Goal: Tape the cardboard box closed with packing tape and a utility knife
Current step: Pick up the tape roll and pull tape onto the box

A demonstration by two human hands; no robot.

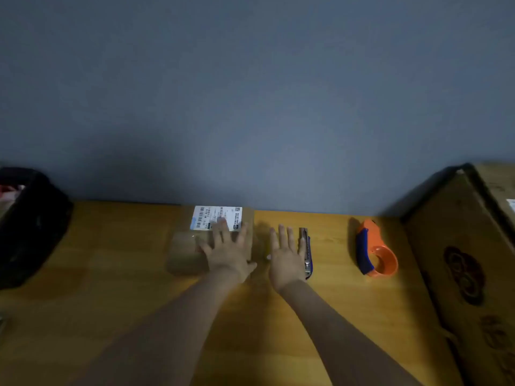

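Note:
A small brown cardboard box [185, 252] with a white shipping label [206, 215] lies on the wooden table near the wall. My left hand [230, 253] rests flat on the box's right half, fingers spread, its fingertips at the label. My right hand [285, 259] lies open and flat on the table just right of the box. A utility knife [306, 253] with a blue grip lies along the right edge of that hand, touching or nearly touching it. An orange and blue tape dispenser [374, 253] stands further right, apart from both hands.
A large cardboard box [462, 263] stands at the right edge of the wooden table [111, 274]. A black bin or bag [30, 229] sits at the far left. A grey-blue wall runs behind the table.

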